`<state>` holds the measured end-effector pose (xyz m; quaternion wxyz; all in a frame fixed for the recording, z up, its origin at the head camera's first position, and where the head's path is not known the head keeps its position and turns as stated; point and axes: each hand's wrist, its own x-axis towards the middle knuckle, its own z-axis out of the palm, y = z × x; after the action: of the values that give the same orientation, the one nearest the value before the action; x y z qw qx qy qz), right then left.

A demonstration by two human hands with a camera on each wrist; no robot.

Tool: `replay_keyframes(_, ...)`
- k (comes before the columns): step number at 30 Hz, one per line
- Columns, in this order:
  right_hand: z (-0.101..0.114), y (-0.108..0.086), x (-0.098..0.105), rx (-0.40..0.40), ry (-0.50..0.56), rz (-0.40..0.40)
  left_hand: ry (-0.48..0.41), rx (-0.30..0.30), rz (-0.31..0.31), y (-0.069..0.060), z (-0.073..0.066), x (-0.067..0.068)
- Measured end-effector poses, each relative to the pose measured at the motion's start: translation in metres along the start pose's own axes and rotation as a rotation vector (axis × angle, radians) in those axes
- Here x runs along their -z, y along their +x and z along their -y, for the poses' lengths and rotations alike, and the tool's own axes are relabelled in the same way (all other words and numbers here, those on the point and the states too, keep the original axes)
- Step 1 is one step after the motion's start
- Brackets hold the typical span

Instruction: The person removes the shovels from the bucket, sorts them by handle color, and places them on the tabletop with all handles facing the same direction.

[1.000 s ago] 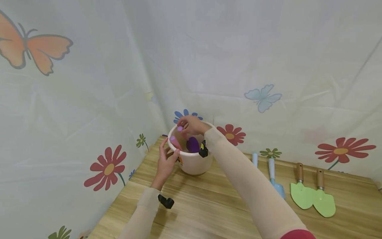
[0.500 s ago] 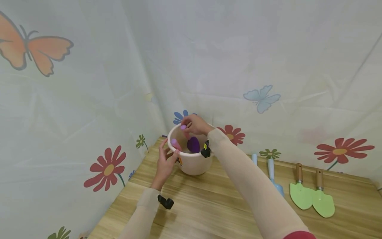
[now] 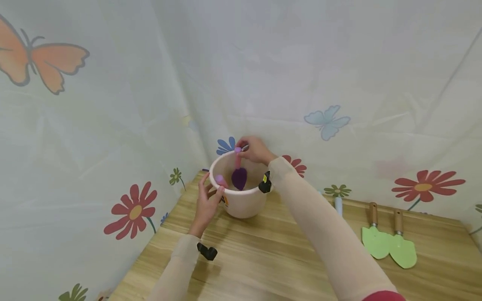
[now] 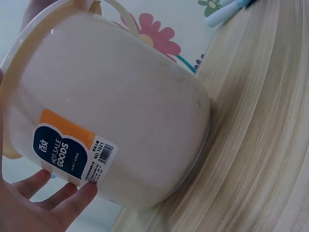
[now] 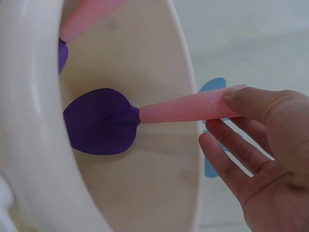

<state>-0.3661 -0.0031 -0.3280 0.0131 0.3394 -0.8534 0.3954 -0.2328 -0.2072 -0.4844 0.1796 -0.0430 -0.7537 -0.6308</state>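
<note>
My left hand (image 3: pixel 207 205) holds the cream-white bucket (image 3: pixel 246 205) at its left rim, the thumb near the front edge. The left wrist view shows its fingertips on the bucket wall beside a label (image 4: pixel 72 147). My right hand (image 3: pixel 257 150) pinches the pink handle end of a toy trowel (image 5: pixel 102 122) above the far rim. That trowel's purple blade points down inside the bucket. A second trowel with a pink handle (image 5: pixel 89 18) leans inside at the left; the rim hides most of its blade.
Two green trowels (image 3: pixel 375 242) with wooden handles lie on the wooden table (image 3: pixel 271 255) to the right. A light blue handle (image 3: pixel 338 205) shows partly behind my right forearm. A flower-printed curtain (image 3: pixel 263 75) stands close behind the bucket.
My right hand has moved up and to the right with its trowel, and the blade now hangs more upright. The left hand stays on the bucket.
</note>
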Motion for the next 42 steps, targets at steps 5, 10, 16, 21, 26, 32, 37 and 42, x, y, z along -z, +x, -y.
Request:
replay_keyframes(5, 0.003, -0.004, 0.009, -0.025, 0.053, -0.043, -0.01, 0.031, 0.02, 0.002, -0.001, 0.002)
replay_keyframes(10, 0.005, -0.01, 0.017, -0.049, 0.105, -0.103, -0.004, 0.053, 0.037, -0.003, -0.019, 0.004)
replay_keyframes(16, 0.011, -0.019, 0.026, -0.057, 0.199, -0.166, -0.009, 0.023, 0.026, -0.008, -0.028, 0.004)
replay_keyframes(21, 0.017, -0.027, 0.034, 0.002, 0.23, -0.239, -0.002, -0.012, -0.003, -0.001, -0.002, 0.003)
replay_keyframes(26, 0.024, -0.034, 0.044, 0.047, 0.302, -0.308, -0.002, -0.028, -0.002, -0.002, -0.003, 0.004)
replay_keyframes(32, 0.027, -0.042, 0.054, 0.07, 0.351, -0.399, -0.016, -0.018, 0.004, -0.002, -0.004, 0.005)
replay_keyframes(37, 0.029, -0.05, 0.065, 0.133, 0.355, -0.474, -0.016, -0.013, 0.004, -0.002, -0.002, 0.004)
replay_keyframes(42, 0.032, -0.059, 0.076, 0.175, 0.378, -0.531, -0.024, -0.016, 0.007, -0.002, -0.003, 0.004)
